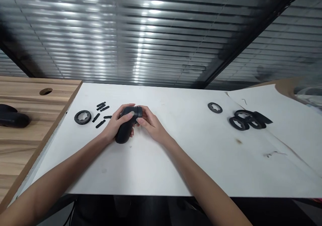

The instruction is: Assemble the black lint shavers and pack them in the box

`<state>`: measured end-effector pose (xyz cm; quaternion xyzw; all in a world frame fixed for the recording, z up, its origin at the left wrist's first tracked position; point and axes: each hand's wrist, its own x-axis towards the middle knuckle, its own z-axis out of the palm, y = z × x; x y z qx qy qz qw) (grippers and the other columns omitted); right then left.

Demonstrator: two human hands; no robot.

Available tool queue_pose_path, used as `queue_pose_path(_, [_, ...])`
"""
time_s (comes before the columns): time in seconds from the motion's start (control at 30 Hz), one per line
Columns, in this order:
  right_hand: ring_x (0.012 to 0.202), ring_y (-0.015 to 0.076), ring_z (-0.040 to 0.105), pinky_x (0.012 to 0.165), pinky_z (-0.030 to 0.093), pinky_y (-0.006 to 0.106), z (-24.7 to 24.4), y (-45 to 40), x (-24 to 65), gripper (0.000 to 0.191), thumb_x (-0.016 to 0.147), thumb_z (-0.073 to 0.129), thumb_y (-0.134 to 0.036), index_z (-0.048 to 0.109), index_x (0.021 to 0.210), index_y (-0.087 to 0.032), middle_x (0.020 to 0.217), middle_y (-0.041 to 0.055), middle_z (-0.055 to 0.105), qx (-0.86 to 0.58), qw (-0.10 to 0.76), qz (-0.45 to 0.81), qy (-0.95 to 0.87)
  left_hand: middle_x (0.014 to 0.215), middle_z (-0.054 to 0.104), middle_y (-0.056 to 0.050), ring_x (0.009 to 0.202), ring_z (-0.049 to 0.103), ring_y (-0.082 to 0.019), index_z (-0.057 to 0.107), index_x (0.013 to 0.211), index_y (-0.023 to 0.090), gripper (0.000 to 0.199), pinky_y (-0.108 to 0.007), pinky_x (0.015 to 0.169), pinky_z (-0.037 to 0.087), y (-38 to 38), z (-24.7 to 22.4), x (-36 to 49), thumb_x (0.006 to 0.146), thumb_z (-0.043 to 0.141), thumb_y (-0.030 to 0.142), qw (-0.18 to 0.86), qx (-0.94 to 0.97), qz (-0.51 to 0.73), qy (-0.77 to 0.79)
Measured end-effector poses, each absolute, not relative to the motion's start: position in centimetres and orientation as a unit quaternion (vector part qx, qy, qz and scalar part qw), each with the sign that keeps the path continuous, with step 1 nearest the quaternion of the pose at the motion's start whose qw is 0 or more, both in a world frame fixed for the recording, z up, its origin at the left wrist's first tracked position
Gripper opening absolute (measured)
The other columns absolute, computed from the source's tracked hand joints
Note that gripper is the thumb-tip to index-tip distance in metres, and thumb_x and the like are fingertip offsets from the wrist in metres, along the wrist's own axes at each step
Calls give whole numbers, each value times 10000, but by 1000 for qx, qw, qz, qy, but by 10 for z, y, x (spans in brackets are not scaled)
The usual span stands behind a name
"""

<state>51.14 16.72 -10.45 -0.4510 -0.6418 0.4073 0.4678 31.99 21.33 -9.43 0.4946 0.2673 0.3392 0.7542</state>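
A black rounded part [124,132] with a ringed, cylindrical end is held just over the white table top [156,162]. Around its thick body wraps my left hand [119,120], thumb lying across the top. At the ringed end, my right hand [150,122] grips with thumb and fingers; some fingertips are hidden behind the part. Left of my hands lie several small black strips [100,124] and a black ring [83,117] with a notched inner edge, which seems to sit on another ring.
To the right lie a single black ring [215,107], a cluster of black rings [238,123] and a flat black piece [263,117]. On the wooden table [15,138] at left rests another dark rounded object [15,118]. Window blinds [141,34] stand behind.
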Motion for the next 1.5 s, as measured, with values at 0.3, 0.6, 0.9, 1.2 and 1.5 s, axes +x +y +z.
queue_pose_path(0.3, [1095, 285, 680, 984, 556, 494, -101, 164, 519, 492, 1030, 637, -554, 496, 1408, -274, 1218, 89, 681, -447, 441, 336, -703, 815, 699, -9, 492, 667, -185, 472, 1478, 278, 694, -302, 480, 563, 216, -94, 318, 909, 752, 561, 764, 501, 315, 258])
queue_pose_path(0.6, [1059, 261, 664, 965, 570, 498, -111, 165, 519, 507, 1052, 593, -573, 410, 1451, -321, 1261, 90, 657, -435, 473, 272, -716, 868, 710, -32, 518, 670, -184, 548, 1331, 232, 615, -323, 496, 585, 212, -95, 322, 879, 767, 587, 773, 480, 328, 255])
queue_pose_path(0.9, [1046, 261, 639, 932, 552, 474, -115, 165, 517, 539, 1066, 564, -563, 348, 1492, -314, 1187, 81, 630, -429, 465, 281, -721, 895, 726, -38, 516, 671, -179, 557, 1320, 237, 615, -313, 492, 582, 212, -96, 322, 881, 766, 615, 780, 469, 329, 252])
queue_pose_path(1.2, [991, 264, 636, 865, 527, 454, -111, 159, 504, 553, 1071, 510, -628, 322, 1465, -287, 1053, 57, 616, -454, 463, 344, -679, 658, 696, -20, 439, 646, -208, 603, 1316, 210, 669, -293, 428, 532, 210, -95, 323, 953, 530, 768, 803, 434, 325, 247])
queue_pose_path(1.5, [829, 223, 584, 776, 452, 390, -111, 158, 496, 508, 1062, 496, -605, 377, 1423, -267, 918, 10, 596, -472, 479, 411, -616, 674, 682, -9, 450, 657, -219, 535, 1330, 223, 646, -296, 426, 532, 208, -103, 322, 966, 526, 756, 768, 458, 366, 257])
